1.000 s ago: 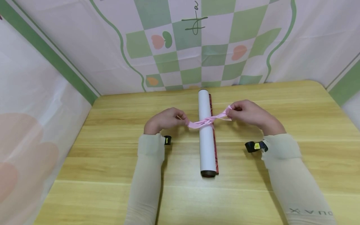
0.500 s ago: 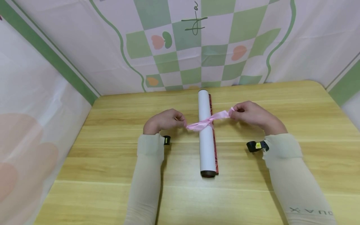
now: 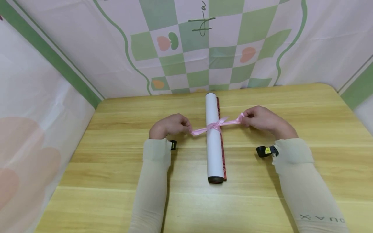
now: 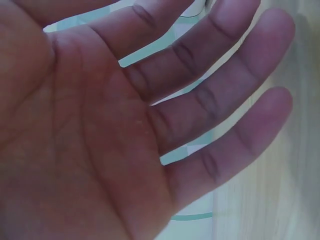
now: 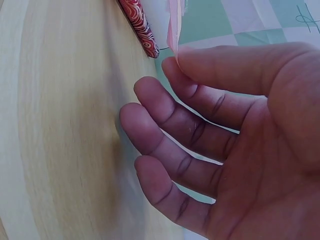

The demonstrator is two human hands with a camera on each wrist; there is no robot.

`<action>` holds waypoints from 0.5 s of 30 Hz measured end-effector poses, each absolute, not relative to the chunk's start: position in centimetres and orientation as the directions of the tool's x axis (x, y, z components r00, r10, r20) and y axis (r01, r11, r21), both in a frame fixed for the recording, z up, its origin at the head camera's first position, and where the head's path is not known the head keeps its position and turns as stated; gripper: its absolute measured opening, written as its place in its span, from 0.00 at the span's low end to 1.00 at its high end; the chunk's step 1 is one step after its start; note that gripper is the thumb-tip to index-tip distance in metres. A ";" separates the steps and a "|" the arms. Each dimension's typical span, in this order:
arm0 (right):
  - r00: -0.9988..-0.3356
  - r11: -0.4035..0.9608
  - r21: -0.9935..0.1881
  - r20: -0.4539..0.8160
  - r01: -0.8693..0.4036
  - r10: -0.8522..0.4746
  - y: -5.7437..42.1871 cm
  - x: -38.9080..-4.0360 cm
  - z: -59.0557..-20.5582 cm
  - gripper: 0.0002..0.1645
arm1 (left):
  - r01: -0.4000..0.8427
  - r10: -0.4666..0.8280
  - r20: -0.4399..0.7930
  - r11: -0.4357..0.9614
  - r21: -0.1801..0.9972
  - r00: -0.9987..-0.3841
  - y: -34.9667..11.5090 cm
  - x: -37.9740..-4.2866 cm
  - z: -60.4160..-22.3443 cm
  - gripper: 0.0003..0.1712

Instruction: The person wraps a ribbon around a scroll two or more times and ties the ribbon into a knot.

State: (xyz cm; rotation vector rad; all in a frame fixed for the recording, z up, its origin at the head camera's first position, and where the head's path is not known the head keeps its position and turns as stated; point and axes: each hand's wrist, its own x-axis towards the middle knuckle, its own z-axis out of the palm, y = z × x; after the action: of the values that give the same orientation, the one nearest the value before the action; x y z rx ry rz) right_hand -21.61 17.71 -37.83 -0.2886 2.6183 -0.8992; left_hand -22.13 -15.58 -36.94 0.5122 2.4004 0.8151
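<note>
A rolled white scroll (image 3: 214,152) with dark end caps lies lengthwise on the table, a red patterned strip (image 3: 223,161) showing along its right side. Around its middle goes a pink ribbon (image 3: 214,125), knotted on top with a small loop standing up. My left hand (image 3: 173,124) pinches the ribbon's left end and my right hand (image 3: 260,119) its right end, both ends stretched outward. In the right wrist view, thumb and index finger grip the ribbon (image 5: 173,27) while the other fingers are loosely bent. The left wrist view shows my palm and fingers, with the pinch out of frame.
The wooden table (image 3: 116,174) spreads to both sides of the scroll. Behind it hangs a green-and-white checked cloth (image 3: 198,58). Each wrist wears a black strap device, such as the right strap (image 3: 263,151).
The ribbon's wide, loose twist over the scroll has tightened into a small knot with a loop. My right hand has shifted slightly right and my left hand slightly left, pulling the ends apart.
</note>
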 end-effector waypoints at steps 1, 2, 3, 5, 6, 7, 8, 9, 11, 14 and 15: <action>-0.915 0.777 -0.625 -0.266 -0.075 -0.302 17.7 -21.6 -37.8 0.21 | 0.171 0.506 -0.379 0.745 0.644 -0.775 -15.6 -22.1 -36.9 0.10; -0.915 0.777 -0.625 -0.267 -0.074 -0.301 17.7 -21.6 -37.9 0.21 | 0.169 0.505 -0.385 0.748 0.642 -0.772 -15.5 -22.1 -36.9 0.09; -0.916 0.778 -0.624 -0.266 -0.075 -0.301 17.8 -21.6 -37.9 0.21 | 0.167 0.504 -0.391 0.751 0.639 -0.770 -15.5 -22.1 -36.9 0.09; -0.916 0.778 -0.623 -0.265 -0.076 -0.302 17.8 -21.6 -37.9 0.20 | 0.163 0.503 -0.402 0.755 0.635 -0.765 -15.5 -22.1 -36.9 0.09; -0.916 0.779 -0.622 -0.264 -0.079 -0.303 17.8 -21.6 -37.9 0.20 | 0.164 0.504 -0.406 0.757 0.633 -0.762 -15.5 -22.1 -36.9 0.09; -0.916 0.781 -0.619 -0.262 -0.083 -0.304 17.8 -21.6 -37.9 0.20 | 0.164 0.503 -0.409 0.759 0.630 -0.761 -15.5 -22.2 -36.9 0.09; -0.917 0.784 -0.615 -0.259 -0.087 -0.305 17.8 -21.6 -37.9 0.20 | 0.164 0.502 -0.411 0.762 0.627 -0.761 -15.5 -22.2 -36.9 0.09; -0.917 0.786 -0.611 -0.256 -0.092 -0.306 17.8 -21.6 -37.9 0.20 | 0.164 0.501 -0.413 0.764 0.625 -0.761 -15.5 -22.2 -36.9 0.09; -0.918 0.791 -0.604 -0.250 -0.100 -0.307 17.8 -21.6 -37.9 0.20 | 0.163 0.498 -0.415 0.767 0.621 -0.761 -15.4 -22.2 -36.9 0.09; -0.918 0.796 -0.596 -0.250 -0.104 -0.308 17.8 -21.5 -37.9 0.21 | 0.165 0.495 -0.416 0.771 0.615 -0.763 -15.4 -22.1 -36.9 0.09; -0.918 0.797 -0.594 -0.250 -0.106 -0.308 17.8 -21.5 -37.9 0.21 | 0.166 0.495 -0.416 0.772 0.614 -0.763 -15.4 -22.1 -36.9 0.09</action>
State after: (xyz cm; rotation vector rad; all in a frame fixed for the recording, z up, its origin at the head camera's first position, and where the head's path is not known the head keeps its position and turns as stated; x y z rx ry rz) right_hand -21.53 17.81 -37.88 -0.3151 2.6506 -0.8480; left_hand -22.13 -15.37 -36.92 0.4919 2.3876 0.7547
